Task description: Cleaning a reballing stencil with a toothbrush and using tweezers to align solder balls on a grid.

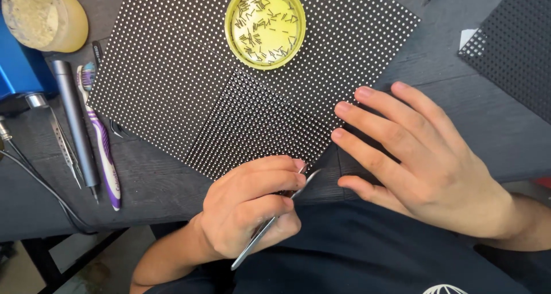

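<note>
Pinching tweezers [275,219], left hand [247,205] nears dotted panel [172,70]; right hand [425,162] rests flat.

Two bare hands and forearms belong to the person, the left hand [249,205] and the right hand [422,162]. No sleeves, rings, watch or gloves show on them. The fingernails are short and unpainted. The torso wears a dark navy top [367,254], with part of a white globe-shaped emblem [445,289] at the lower edge.
</note>
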